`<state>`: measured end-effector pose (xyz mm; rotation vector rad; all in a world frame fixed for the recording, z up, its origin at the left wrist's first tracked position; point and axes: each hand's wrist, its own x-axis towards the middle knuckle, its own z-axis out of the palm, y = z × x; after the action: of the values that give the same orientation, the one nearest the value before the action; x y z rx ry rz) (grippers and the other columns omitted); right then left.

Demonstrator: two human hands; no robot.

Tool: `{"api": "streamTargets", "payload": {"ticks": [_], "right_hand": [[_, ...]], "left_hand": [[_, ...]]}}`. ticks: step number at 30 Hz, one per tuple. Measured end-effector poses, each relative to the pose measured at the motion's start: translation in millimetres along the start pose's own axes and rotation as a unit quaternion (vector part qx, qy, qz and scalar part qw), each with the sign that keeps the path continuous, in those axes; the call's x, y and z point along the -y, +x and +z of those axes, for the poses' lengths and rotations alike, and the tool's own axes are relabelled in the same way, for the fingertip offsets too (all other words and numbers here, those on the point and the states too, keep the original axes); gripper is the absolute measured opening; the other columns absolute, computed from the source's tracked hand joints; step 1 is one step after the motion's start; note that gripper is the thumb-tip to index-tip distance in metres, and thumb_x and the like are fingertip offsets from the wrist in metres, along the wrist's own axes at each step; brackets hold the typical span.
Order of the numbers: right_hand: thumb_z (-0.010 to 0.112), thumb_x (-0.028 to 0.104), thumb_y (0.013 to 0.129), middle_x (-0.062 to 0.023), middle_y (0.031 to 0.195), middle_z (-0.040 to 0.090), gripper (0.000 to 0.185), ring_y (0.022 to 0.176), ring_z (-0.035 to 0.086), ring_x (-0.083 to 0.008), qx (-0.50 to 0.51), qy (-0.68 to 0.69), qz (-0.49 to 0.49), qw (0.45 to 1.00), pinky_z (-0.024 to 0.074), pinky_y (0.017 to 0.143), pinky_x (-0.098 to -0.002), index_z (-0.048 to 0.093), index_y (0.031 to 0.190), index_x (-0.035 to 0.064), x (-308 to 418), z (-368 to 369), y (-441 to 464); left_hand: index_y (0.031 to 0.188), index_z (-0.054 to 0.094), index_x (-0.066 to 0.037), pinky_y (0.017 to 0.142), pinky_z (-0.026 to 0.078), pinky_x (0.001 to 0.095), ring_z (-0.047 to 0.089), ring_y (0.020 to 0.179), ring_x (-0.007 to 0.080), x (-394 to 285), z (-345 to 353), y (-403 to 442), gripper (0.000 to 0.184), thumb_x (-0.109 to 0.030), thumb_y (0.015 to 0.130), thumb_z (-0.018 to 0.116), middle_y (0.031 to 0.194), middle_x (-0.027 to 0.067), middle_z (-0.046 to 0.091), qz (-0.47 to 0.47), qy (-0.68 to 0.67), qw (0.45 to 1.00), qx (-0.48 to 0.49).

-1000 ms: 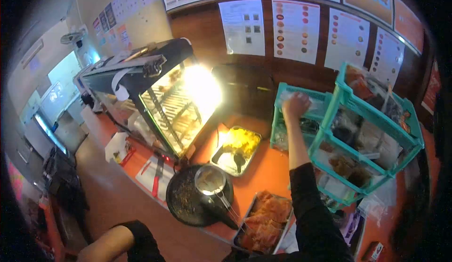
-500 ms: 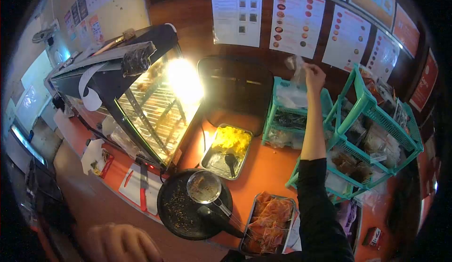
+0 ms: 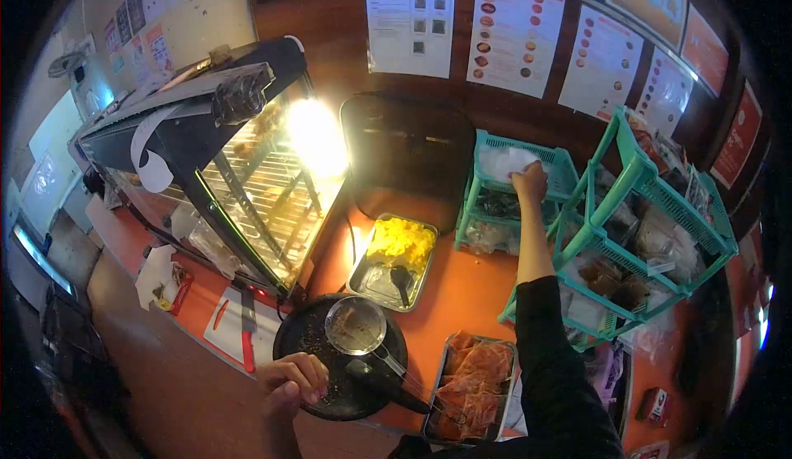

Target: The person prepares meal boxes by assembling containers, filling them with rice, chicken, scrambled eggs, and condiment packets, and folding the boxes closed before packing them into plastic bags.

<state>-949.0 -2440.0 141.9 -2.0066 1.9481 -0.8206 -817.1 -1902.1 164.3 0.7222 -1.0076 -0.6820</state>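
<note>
My right hand [image 3: 530, 183] reaches into the top tier of a small turquoise basket rack [image 3: 561, 162], its fingers closed on the edge of a whitish plastic bag [image 3: 503, 163]. My left hand [image 3: 295, 381] hovers at the near left edge of a round black pan [image 3: 309, 343], fingers curled together, with nothing visible in them. Dark crumbs lie on the pan. A fine-mesh strainer [image 3: 355, 325] rests on the pan, beside a black handle [image 3: 384, 385]. To the right, a metal tray [image 3: 436, 376] holds reddish-orange food slices [image 3: 474, 381].
A lit glass warmer cabinet [image 3: 256, 187] stands at left. Behind the pan is a metal tray [image 3: 363, 282] of yellow food [image 3: 404, 244] with a black spoon [image 3: 402, 282]. A red-handled knife [image 3: 248, 339] lies on a white board [image 3: 219, 331]. Larger turquoise racks [image 3: 660, 203] hold packets at right.
My right hand has come down from above the rack, where it held up a clear plastic bag, to the bags in the top tier. My left hand has moved up and right to the pan.
</note>
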Motion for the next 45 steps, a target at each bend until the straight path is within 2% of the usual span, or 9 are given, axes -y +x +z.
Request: {"api": "streamTargets", "payload": {"ticks": [5,18,26,29,32,36,40,42,45], "right_hand": [[0.075,0.025,0.063,-0.0209,0.098,0.063,0.039,0.093,0.060,-0.0391,-0.067,0.056,-0.034,0.996,0.0478,0.079,-0.0482,0.059,0.091,0.0045,-12.0,14.9,19.7],[0.059,0.011,0.072,-0.0232,0.087,0.062,0.022,0.084,0.061,-0.0398,-0.193,0.080,-0.127,0.970,0.0497,0.073,-0.0478,0.062,0.090,-0.0004,-11.5,9.7,55.5],[0.063,0.011,0.071,-0.0131,0.067,0.060,0.015,0.064,0.060,-0.0257,-0.437,0.331,-0.187,0.815,0.0464,0.062,-0.0376,0.058,0.080,0.0000,46.8,-49.6,68.8],[0.058,0.000,0.076,-0.0022,0.068,0.056,0.006,0.062,0.050,-0.0112,-0.180,0.705,-0.270,0.630,0.0420,0.059,-0.0277,0.060,0.081,0.0025,72.5,-89.7,4.8],[0.058,0.001,0.075,-0.0113,0.091,0.066,0.022,0.079,0.061,-0.0271,-0.291,0.285,-0.399,0.822,0.0467,0.068,-0.0344,0.063,0.096,0.0027,31.5,-48.6,-71.3],[0.053,0.002,0.070,-0.0154,0.081,0.063,0.022,0.068,0.056,-0.0265,0.370,0.317,-0.514,0.706,0.0441,0.065,-0.0369,0.061,0.090,0.0041,-119.3,-110.2,-239.8],[0.058,0.006,0.070,-0.0132,0.075,0.060,0.017,0.071,0.055,-0.0201,0.366,0.271,-0.193,0.869,0.0437,0.068,-0.0360,0.060,0.086,0.0018,-349.6,-214.4,-324.2],[0.063,0.010,0.068,-0.0089,0.079,0.064,0.017,0.076,0.059,-0.0179,0.070,0.265,-0.048,0.960,0.0472,0.071,-0.0329,0.061,0.082,0.0015,-460.9,-297.7,-372.8],[0.061,0.005,0.072,-0.0030,0.081,0.061,0.017,0.083,0.057,-0.0131,-0.285,0.348,0.020,0.893,0.0457,0.076,-0.0271,0.061,0.088,0.0000,-542.2,-424.1,-427.9]], "left_hand": [[0.069,0.059,0.001,0.064,0.043,0.0326,0.053,0.067,0.0208,2.5,-10.1,-19.6,0.030,-0.022,0.087,0.051,0.070,0.0130,0.054,-0.035,0.010,0.998,-0.043],[0.073,0.059,0.004,0.067,0.043,0.0291,0.055,0.073,0.0195,12.8,0.5,-19.4,0.027,-0.019,0.086,0.051,0.076,0.0153,0.057,-0.141,0.106,0.983,-0.048],[0.076,0.059,0.004,0.071,0.041,0.0285,0.054,0.077,0.0168,43.2,40.6,-23.6,0.022,-0.012,0.087,0.048,0.080,0.0119,0.058,-0.176,0.136,0.974,-0.042],[0.077,0.058,0.004,0.072,0.041,0.0285,0.054,0.077,0.0165,61.7,57.6,-31.7,0.021,-0.010,0.087,0.047,0.079,0.0112,0.057,-0.198,0.114,0.973,-0.036],[0.078,0.057,0.003,0.073,0.041,0.0278,0.054,0.078,0.0158,82.2,92.8,-23.4,0.020,-0.010,0.087,0.047,0.078,0.0097,0.057,-0.239,0.091,0.967,0.012],[0.082,0.057,0.002,0.073,0.041,0.0252,0.054,0.076,0.0119,117.4,160.2,-27.9,0.020,-0.012,0.090,0.045,0.079,0.0063,0.058,-0.330,0.126,0.929,0.113],[0.088,0.059,0.001,0.072,0.041,0.0243,0.053,0.078,0.0108,150.7,241.9,-55.7,0.021,-0.013,0.094,0.045,0.085,0.0050,0.060,-0.381,0.151,0.876,0.253],[0.092,0.061,0.000,0.074,0.042,0.0241,0.054,0.080,0.0107,182.9,280.2,-78.0,0.019,-0.013,0.094,0.047,0.087,0.0041,0.059,-0.459,0.084,0.806,0.364],[0.104,0.060,-0.003,0.081,0.045,0.0274,0.054,0.089,0.0126,216.4,374.0,-113.7,0.021,-0.019,0.094,0.050,0.102,0.0053,0.056,-0.422,0.085,0.733,0.527]]}}
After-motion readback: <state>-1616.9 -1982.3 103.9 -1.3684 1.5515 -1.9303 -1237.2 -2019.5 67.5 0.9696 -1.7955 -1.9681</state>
